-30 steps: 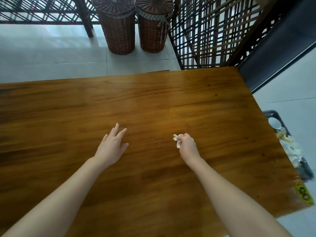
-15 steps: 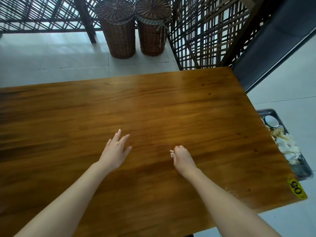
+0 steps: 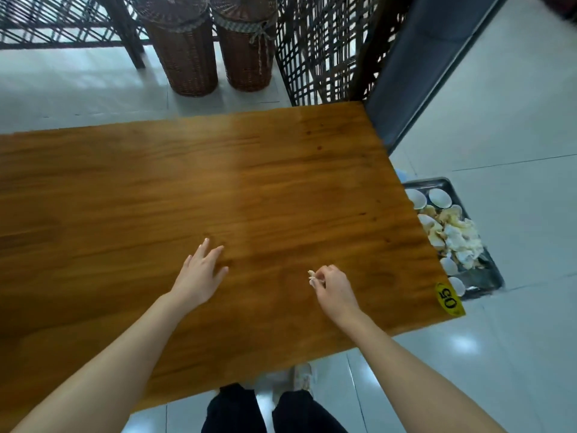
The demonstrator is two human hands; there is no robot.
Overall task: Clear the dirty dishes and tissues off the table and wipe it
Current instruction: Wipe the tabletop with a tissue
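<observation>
Rightward the view has swung, baring more of the loaded tray on the floor. The right hand pinches what looks like a small crumpled tissue over the wooden table. That tray lies to its right, beyond the table's end, nearer this hand. The left hand is open, fingers spread.

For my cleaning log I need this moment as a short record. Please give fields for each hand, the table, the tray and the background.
left hand: open, fingers spread, low over the table; contact unclear
right hand: pinches a small tissue wad
tray: beside the table's right edge, lower than its top; holds white dishes and crumpled tissues
sticker: yellow, reads 05, at the near right corner
background: two wicker baskets
</observation>
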